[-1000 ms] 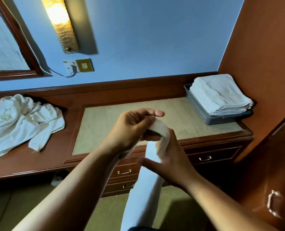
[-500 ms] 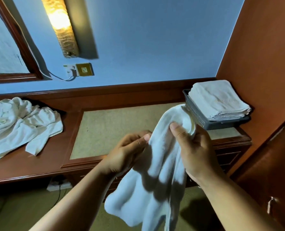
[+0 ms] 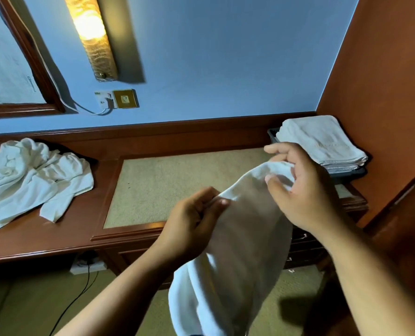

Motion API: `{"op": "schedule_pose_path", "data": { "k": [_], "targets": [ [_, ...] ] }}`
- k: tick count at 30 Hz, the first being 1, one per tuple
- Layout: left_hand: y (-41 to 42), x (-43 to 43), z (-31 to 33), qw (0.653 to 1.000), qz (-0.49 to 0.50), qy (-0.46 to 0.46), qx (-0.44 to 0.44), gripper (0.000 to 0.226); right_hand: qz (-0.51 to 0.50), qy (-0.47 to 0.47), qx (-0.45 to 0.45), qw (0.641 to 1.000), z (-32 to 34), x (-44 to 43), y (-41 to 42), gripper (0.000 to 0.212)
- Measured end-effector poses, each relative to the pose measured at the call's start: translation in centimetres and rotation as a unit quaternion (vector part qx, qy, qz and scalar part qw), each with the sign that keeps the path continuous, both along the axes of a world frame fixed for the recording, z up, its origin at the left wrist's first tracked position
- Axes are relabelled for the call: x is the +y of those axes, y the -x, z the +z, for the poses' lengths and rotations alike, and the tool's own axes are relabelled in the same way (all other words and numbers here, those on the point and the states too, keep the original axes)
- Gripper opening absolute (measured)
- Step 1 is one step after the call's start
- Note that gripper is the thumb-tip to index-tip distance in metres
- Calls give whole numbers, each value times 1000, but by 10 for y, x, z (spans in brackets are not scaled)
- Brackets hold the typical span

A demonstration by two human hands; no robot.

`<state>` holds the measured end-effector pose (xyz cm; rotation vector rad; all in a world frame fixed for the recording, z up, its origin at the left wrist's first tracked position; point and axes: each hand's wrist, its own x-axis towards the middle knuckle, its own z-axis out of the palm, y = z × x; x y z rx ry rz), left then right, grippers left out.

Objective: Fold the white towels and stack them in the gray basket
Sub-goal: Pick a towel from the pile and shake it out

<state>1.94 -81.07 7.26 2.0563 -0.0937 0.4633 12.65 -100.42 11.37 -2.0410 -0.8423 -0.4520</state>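
Left hand and right hand pinch a white towel over the wooden surface; crumpled towels lie left, gray basket right, blue wall behind.

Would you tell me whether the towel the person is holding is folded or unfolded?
Unfolded: the towel hangs loose below the left hand and right hand, which pinch its top edge; no neat fold shows.

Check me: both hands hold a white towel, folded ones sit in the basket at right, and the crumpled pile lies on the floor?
One slip: the head view shows the crumpled pile lying on the desk at left, not the floor. The rest is right.
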Motion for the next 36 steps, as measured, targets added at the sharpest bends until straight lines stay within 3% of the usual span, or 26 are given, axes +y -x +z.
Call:
{"op": "schedule_pose_path", "data": {
  "k": [2, 5, 10, 13, 17, 22, 26, 29, 33, 36],
  "targets": [
    [1, -1, 8, 998, -4, -61, -17, 25, 37, 148, -54, 987, 3, -8, -1, 56],
    [0, -2, 10, 993, -26, -112, -31, 23, 71, 238, -78, 965, -7, -7, 4, 59],
    [5, -2, 8, 985, -69, -148, -52, 13, 70, 223, -49, 971, -30, -4, 9, 20],
    [7, 2, 8, 988, -70, -126, -47, 16, 56, 188, 2, 981, -41, 1, 12, 13],
    [5, 11, 9, 983, -63, -154, -71, 10, 107, 107, 61, 987, -41, 7, 14, 16],
    [5, 26, 2, 986, -82, -130, -68, 7, 154, 119, 3, 981, -34, 8, 13, 37],
    [10, 30, -32, 989, -136, -56, 26, 22, 130, 120, -101, 979, -26, 14, 11, 49],
    [13, 33, -77, 984, -100, -27, 145, 37, 117, 131, -152, 973, -21, 23, 14, 46],
    [21, 48, -155, 941, -22, -122, 314, 34, 118, 119, -147, 975, -13, 26, 11, 45],
    [35, 68, -197, 870, 50, -241, 427, 29, 126, 158, -125, 971, -8, 21, 6, 45]
  ]
}}
